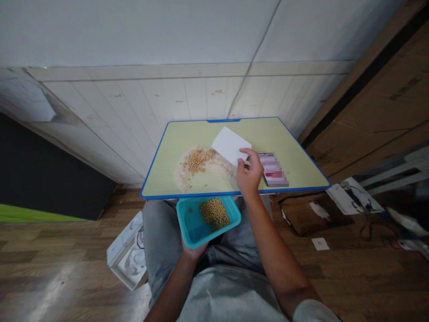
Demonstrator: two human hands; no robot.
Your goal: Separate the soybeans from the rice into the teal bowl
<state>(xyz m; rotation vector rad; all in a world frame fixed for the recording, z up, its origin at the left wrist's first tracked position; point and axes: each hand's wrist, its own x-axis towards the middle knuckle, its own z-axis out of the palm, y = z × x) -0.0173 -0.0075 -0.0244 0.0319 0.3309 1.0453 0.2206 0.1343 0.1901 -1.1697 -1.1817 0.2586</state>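
The person wears grey throughout. Loose mid-grey cloth trousers (pixel 161 241) cover both thighs. Their fabric is matte and softly creased, and darker in the folds between the legs. Nearer the camera is the paler grey cloth of a plain shirt front (pixel 224 297), gently wrinkled. A short light-grey sleeve (pixel 313 311) with a rounded hem shows at the right upper arm, and the forearm below it is bare. The left forearm is bare as well. The left hand (pixel 192 251) and the right hand (pixel 250 172) are both bare.
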